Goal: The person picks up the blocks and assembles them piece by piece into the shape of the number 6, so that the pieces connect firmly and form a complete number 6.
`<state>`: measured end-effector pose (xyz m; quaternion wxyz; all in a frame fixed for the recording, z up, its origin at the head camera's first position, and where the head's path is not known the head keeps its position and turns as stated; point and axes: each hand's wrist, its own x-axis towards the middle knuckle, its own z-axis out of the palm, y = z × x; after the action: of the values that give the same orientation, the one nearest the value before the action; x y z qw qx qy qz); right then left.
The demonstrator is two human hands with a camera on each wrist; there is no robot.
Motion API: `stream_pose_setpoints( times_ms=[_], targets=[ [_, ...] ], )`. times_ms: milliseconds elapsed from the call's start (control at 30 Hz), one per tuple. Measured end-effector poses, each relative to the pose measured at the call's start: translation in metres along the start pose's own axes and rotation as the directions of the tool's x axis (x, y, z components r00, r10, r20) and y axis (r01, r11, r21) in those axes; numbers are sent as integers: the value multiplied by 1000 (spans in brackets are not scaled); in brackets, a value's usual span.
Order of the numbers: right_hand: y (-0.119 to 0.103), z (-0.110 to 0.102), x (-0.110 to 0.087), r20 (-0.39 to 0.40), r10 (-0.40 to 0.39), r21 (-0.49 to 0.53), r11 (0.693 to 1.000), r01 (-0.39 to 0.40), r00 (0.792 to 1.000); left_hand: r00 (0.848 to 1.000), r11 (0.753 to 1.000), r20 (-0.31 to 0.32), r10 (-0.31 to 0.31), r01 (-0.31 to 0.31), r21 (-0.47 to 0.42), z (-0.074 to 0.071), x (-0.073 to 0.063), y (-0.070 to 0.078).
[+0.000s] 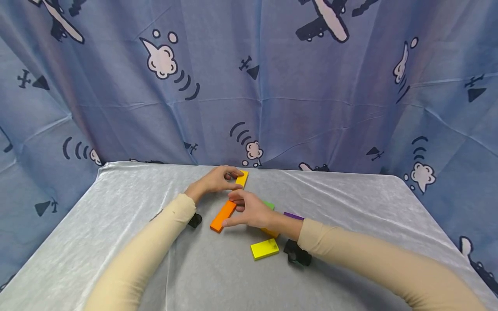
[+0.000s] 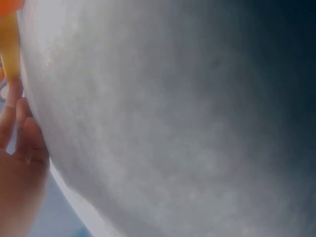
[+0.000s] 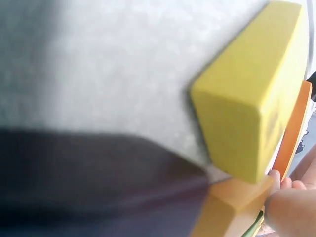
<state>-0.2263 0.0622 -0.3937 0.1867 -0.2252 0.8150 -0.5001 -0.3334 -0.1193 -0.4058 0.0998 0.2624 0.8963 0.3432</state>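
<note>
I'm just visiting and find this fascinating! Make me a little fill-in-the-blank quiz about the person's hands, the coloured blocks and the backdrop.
1. The farthest block is pinched by the person's ____ hand.
2. The right hand has its thumb beside the ____ block.
3. The block with a dark smudge is ____.
4. The backdrop is mainly ____ in colour.

Missing words: left; orange; yellow; blue.

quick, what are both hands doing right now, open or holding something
Left hand: holding the far yellow block between finger and thumb.
Right hand: at the orange block; cannot tell whether it grips it.
</note>
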Motion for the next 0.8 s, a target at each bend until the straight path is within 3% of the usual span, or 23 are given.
stream_pose_setpoints(
  times_ms=[500,667,800],
  targets=[
    [-5,-5,8,125,-41,25,999,38,991,1000,1000,-6,8,-8,14,0,-2,2],
    [-7,-1,7,76,-37,-75,996,43,996,1000,1000,-7,10,-10,12,0,-2,2],
    [-9,5,1,6,1,-144,990,0,1000,1000,1000,-5,9,-9,8,0,-2,1]
  ],
)
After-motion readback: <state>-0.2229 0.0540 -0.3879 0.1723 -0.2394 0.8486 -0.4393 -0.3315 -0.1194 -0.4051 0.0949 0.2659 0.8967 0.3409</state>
